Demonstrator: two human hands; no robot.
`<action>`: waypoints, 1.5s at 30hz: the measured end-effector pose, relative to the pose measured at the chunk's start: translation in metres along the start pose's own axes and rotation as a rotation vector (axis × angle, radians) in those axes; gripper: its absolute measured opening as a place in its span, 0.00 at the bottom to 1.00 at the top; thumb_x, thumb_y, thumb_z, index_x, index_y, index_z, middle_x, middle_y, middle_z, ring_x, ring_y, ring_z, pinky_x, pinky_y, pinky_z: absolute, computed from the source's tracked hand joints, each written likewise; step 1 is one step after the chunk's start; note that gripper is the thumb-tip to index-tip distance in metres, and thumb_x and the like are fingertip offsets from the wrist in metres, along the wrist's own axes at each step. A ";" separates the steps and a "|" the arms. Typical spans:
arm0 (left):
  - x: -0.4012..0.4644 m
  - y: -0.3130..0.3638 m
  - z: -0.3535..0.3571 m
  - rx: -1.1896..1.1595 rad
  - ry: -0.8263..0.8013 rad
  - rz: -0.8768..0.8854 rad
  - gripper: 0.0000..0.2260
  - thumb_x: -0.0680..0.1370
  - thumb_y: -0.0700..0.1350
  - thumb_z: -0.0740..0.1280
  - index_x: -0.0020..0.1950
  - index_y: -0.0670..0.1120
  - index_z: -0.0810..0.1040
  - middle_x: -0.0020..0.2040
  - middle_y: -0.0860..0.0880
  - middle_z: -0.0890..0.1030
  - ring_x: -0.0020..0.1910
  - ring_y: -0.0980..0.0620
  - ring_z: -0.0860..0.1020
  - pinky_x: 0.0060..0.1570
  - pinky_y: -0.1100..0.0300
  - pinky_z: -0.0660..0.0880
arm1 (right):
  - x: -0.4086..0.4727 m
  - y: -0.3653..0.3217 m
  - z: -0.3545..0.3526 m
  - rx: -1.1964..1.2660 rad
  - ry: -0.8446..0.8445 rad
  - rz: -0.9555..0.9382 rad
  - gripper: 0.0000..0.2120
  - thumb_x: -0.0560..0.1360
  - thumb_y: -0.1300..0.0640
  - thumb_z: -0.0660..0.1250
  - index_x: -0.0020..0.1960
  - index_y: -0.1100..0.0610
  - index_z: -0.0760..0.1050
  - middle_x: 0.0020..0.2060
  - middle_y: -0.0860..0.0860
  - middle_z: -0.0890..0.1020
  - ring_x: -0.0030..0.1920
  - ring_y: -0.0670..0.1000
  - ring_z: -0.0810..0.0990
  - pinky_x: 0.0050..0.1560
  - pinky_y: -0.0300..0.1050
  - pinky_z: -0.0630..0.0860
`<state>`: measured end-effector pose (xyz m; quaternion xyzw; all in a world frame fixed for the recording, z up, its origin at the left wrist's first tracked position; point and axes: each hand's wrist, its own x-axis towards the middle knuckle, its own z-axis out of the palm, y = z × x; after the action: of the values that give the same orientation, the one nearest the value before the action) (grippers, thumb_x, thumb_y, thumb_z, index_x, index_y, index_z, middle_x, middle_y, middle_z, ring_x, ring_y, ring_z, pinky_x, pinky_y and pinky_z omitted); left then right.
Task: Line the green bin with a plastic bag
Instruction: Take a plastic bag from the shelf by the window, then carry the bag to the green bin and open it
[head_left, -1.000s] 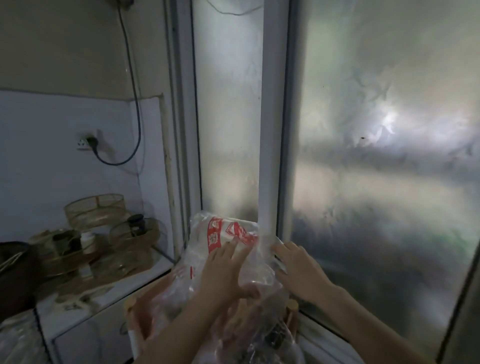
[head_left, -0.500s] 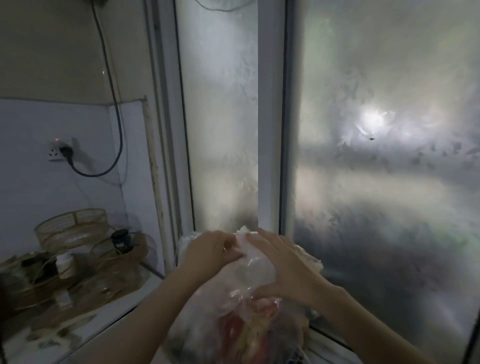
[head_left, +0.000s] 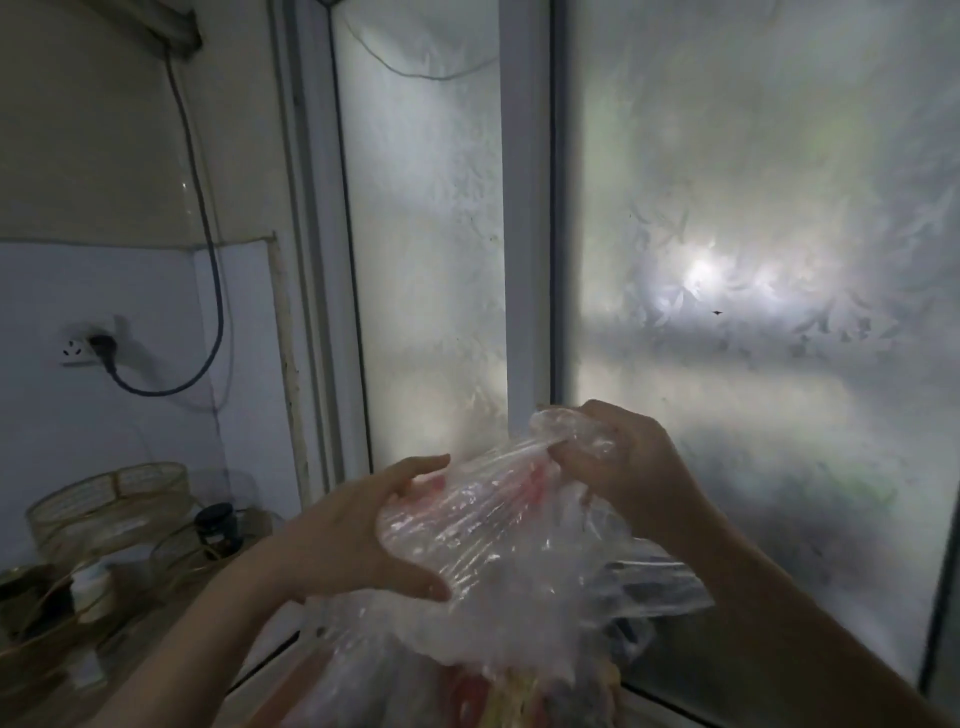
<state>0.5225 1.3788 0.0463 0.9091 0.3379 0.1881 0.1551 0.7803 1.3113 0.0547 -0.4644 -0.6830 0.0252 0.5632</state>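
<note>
A clear, crinkled plastic bag (head_left: 498, 535) with red print is stretched between both hands in front of the frosted window. My left hand (head_left: 358, 530) cups its lower left side, thumb underneath and fingers over the top. My right hand (head_left: 623, 457) is closed on a bunched end of the bag, raised up and to the right. More clear plastic (head_left: 467, 660) with red and yellow shapes inside hangs in a heap below the hands. No green bin shows in the head view.
A frosted window (head_left: 753, 260) with a white frame post (head_left: 524, 208) fills the right. On the left, a white counter (head_left: 171, 613) carries wire baskets (head_left: 109, 504) and small jars. A wall socket (head_left: 78, 349) with a dark cable is above it.
My right hand has lifted and pulled a bunched end of the bag up to the right. The left hand dropped to cup the bag's lower left, stretching the plastic between them.
</note>
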 end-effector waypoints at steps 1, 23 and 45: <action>0.001 0.002 -0.008 -0.037 -0.019 0.008 0.37 0.55 0.70 0.73 0.59 0.77 0.60 0.61 0.73 0.67 0.59 0.73 0.68 0.64 0.60 0.66 | 0.000 -0.001 -0.008 -0.004 -0.007 -0.002 0.11 0.72 0.59 0.71 0.40 0.42 0.77 0.28 0.39 0.82 0.30 0.42 0.82 0.28 0.29 0.76; 0.024 0.380 0.195 -0.704 -0.606 0.886 0.19 0.62 0.58 0.78 0.45 0.53 0.76 0.44 0.49 0.85 0.43 0.49 0.83 0.44 0.55 0.80 | -0.351 -0.226 -0.300 -0.955 0.426 0.630 0.12 0.73 0.61 0.69 0.52 0.45 0.76 0.47 0.45 0.83 0.46 0.38 0.81 0.43 0.26 0.74; -0.696 0.809 0.405 -0.561 -1.372 1.891 0.23 0.60 0.61 0.73 0.47 0.57 0.66 0.41 0.53 0.75 0.37 0.61 0.70 0.45 0.60 0.73 | -0.904 -0.773 -0.153 -1.454 1.591 1.685 0.19 0.60 0.52 0.79 0.46 0.46 0.74 0.44 0.47 0.83 0.46 0.47 0.79 0.49 0.46 0.75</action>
<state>0.6653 0.2622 -0.1443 0.6427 -0.6687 -0.2288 0.2957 0.3737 0.1985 -0.1324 -0.8132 0.4504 -0.2750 0.2456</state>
